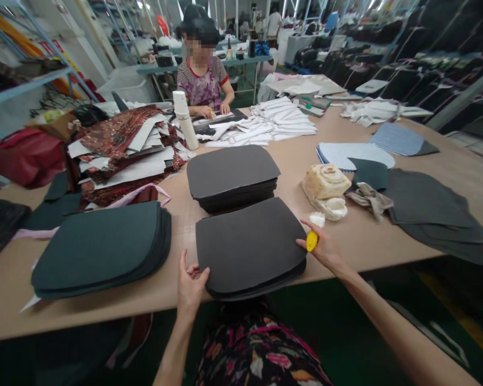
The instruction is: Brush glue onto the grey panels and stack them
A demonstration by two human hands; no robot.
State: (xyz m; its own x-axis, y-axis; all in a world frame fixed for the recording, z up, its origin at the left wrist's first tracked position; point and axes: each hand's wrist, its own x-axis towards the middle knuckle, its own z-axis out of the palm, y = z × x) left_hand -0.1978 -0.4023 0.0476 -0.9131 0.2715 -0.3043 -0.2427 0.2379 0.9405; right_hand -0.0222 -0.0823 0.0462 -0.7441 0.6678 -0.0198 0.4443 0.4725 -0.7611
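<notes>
Left grip: bare left hand (pixel 191 287), thumb laid at the near left corner of the near stack, fingers loosely spread and half curled beside it; nothing is seen pinched.
Right grip: bare right hand (pixel 324 246), closed round a small, rounded yellow tool (pixel 312 241), fingertips at the stack's right edge; the tool's working end cannot be made out.
Near stack: dark grey, round-cornered flat sheets (pixel 249 244), set between the hands at the near edge of the brown-topped counter (pixel 181 230); flanked on both sides, apparently so that the sheets are kept aligned.
Left stack: dark green, round-cornered flat sheets (pixel 100 246), set apart, presumably within reach; a bare strip of counter is left between.
Far stack: dark grey, round-cornered flat sheets (pixel 231 169), placed just behind the near stack; little room is left there.
Right side: cream-coloured, block-like wad (pixel 326 182) near the right hand, with loose dark grey sheets (pixel 426 198) beyond; bare counter is left in front of the wad.
Far side: red-brown patterned pieces (pixel 116 134) heaped left, white cylindrical bottle (pixel 185 120) upright, white strips (pixel 282 120) fanned out.
Beyond: co-worker in purple apron (pixel 203 96), seated or standing cannot be told.
</notes>
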